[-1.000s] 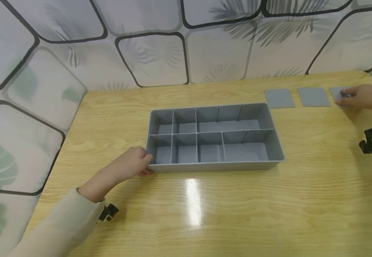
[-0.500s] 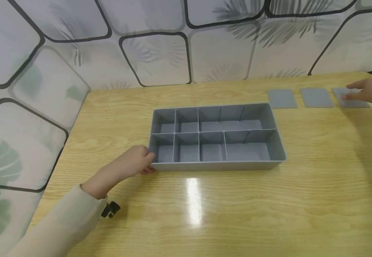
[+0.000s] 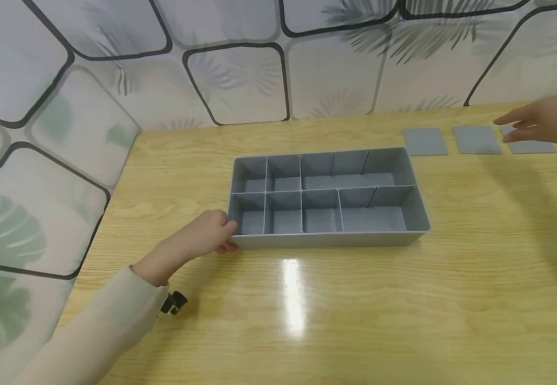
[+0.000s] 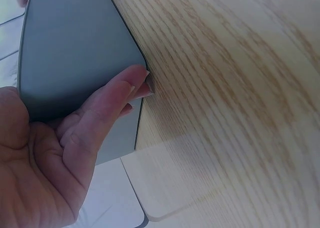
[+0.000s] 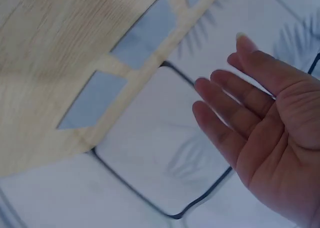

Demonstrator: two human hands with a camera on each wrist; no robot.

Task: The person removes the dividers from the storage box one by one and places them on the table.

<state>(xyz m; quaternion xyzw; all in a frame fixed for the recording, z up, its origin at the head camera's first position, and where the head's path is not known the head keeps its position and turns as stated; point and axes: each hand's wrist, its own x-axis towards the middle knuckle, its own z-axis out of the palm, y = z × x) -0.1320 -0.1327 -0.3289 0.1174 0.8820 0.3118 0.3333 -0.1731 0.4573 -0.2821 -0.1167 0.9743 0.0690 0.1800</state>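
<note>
A grey divided organizer box (image 3: 331, 240) lies across the middle of the table, its compartments bare inside. At its near left corner my left hand (image 3: 203, 233) grips the wall, thumb over the rim; in the left wrist view the fingers (image 4: 107, 101) lie against the box's outer wall (image 4: 80, 43) and reach its bottom edge. To the far right, my right hand (image 3: 550, 120) hovers with loosely extended fingers over the rightmost thin grey square plate (image 3: 533, 148), partly covering it. The right wrist view shows nothing in that hand (image 5: 270, 133).
Two more grey square plates, a middle one (image 3: 477, 140) and a left one (image 3: 425, 141), lie in a row by the table's back edge, just behind the box's right end. A patterned wall covering (image 3: 235, 85) rises behind and left of the wooden table (image 3: 355, 321).
My right hand has let go of the rightmost plate, which now lies flat in the row, and has lifted off it. The left hand has kept its grip on the box.
</note>
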